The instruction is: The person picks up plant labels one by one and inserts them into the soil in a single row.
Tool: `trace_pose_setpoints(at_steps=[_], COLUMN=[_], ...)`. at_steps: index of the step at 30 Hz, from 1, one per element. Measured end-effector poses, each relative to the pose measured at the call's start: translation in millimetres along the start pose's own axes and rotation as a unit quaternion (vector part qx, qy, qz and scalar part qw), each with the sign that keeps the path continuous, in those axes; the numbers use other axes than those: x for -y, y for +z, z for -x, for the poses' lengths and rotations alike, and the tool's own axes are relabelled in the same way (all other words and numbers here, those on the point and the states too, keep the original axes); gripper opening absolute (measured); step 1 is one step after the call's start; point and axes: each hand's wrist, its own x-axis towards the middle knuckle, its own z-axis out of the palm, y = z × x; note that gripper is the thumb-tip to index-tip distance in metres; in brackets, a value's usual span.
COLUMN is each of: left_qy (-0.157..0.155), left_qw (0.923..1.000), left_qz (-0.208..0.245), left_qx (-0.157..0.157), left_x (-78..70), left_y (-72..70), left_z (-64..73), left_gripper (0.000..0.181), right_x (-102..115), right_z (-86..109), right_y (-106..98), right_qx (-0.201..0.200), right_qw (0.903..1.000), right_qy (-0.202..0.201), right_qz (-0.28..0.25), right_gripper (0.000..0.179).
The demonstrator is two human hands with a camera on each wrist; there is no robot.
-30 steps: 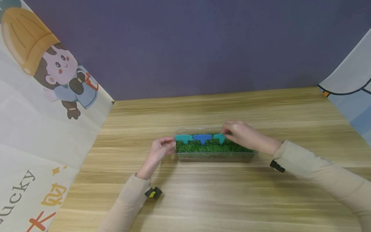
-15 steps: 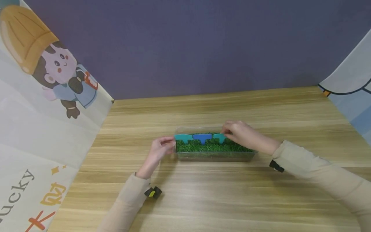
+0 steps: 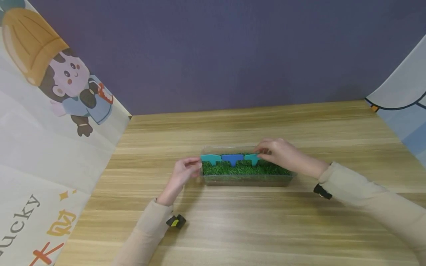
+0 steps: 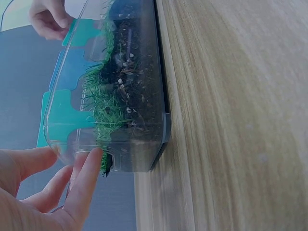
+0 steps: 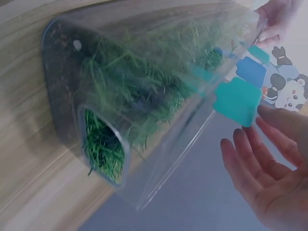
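A clear plastic planter box [image 3: 247, 180] holds dark soil and green grass [image 3: 233, 170]. Three T-shaped plant labels stand in a row in the grass: a teal label [image 3: 210, 159] at the left, a blue label [image 3: 233, 159] in the middle and a second teal label [image 3: 252, 158] on the right. My right hand [image 3: 281, 154] pinches the right teal label by its outer top corner, between thumb and fingers. My left hand [image 3: 183, 171] rests its nearly straight fingers against the box's left end, beside the left label. In the left wrist view, the left fingertips [image 4: 86, 168] touch the end wall.
The box stands on a wood-grain table [image 3: 246, 221]. A dark blue panel [image 3: 233, 55] rises behind the table, and a cartoon-printed sheet [image 3: 50, 147] borders the left side. In the right wrist view, a rounded opening [image 5: 103, 147] shows grass through the box's right end.
The right wrist and sleeve have shifted slightly to the right, while the fingers stay at the right teal label. The left hand, box and other labels look unchanged.
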Motion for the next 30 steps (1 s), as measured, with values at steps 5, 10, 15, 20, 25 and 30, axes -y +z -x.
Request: trace_pose_setpoints(at_steps=[5, 10, 15, 20, 25, 30], left_qy=[-0.002, 0.001, 0.002, 0.001, 0.002, 0.003], left_qw=[1.0000, 1.0000, 1.0000, 1.0000, 1.0000, 1.0000], left_qz=[-0.001, -0.002, -0.001, 0.000, -0.001, -0.002], left_qx=[0.001, 0.002, 0.001, 0.000, 0.001, 0.004], left_x=[0.3, 0.1, -0.2, -0.5, -0.7, -0.5], left_y=[-0.2, -0.3, -0.2, -0.2, -0.3, -0.3], left_z=[0.2, 0.7, 0.7, 0.4, 0.8, 0.5], left_gripper=[0.030, 0.030, 0.029, 0.029, 0.029, 0.029], right_x=[-1.5, -6.0, -12.2, -17.4, -25.3, -35.4], right_z=[4.8, 12.3, 21.4, 30.6, 40.5, 51.1], right_y=[-6.7, -13.9, -22.8, -34.1, -41.6, -45.6], right_qx=[0.000, 0.000, 0.002, 0.012, 0.005, -0.005], right_qw=[1.0000, 0.9999, 0.9996, 0.9985, 0.9989, 0.9986], right_qy=[0.000, 0.002, 0.020, 0.052, 0.045, 0.040], right_qz=[0.009, 0.015, 0.020, 0.010, 0.008, 0.035], right_gripper=[0.019, 0.021, 0.020, 0.022, 0.022, 0.022])
